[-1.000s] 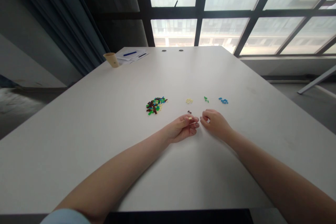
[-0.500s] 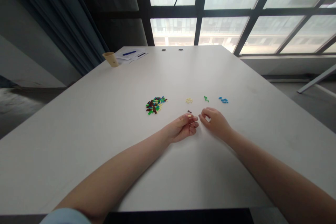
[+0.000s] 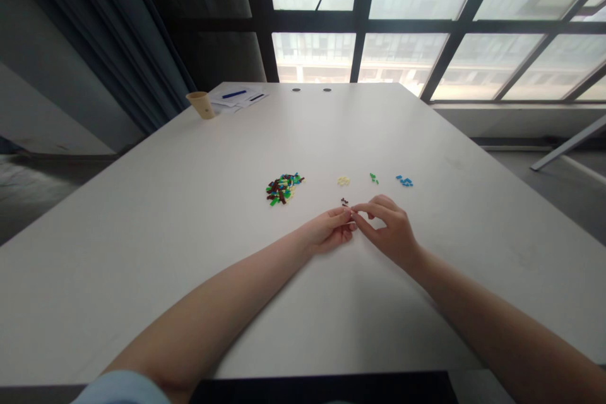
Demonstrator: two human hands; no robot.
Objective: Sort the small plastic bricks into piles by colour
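Note:
My left hand (image 3: 331, 229) is closed in a pinch, low over the table. A small yellow block showed in its fingers a moment ago; the fingers now cover it. The thumb and forefinger of my right hand (image 3: 388, 224) meet at my left fingertips in a pinch, and whatever they hold is too small to make out. Just beyond the fingertips lie a few dark brown blocks (image 3: 344, 201). Farther off are separate groups of cream-yellow blocks (image 3: 343, 181), green blocks (image 3: 374, 178) and blue blocks (image 3: 404, 181).
A mixed heap of small coloured blocks (image 3: 283, 189) lies left of my hands on the white table (image 3: 227, 183). At the far left corner stand a tan paper cup (image 3: 201, 105) and papers (image 3: 227, 104) with a blue pen (image 3: 233, 94) on top. Windows rise behind.
My right hand has moved left, and its fingers have closed in on my left fingertips. The yellow block in my left hand is now out of sight. The view has shifted slightly.

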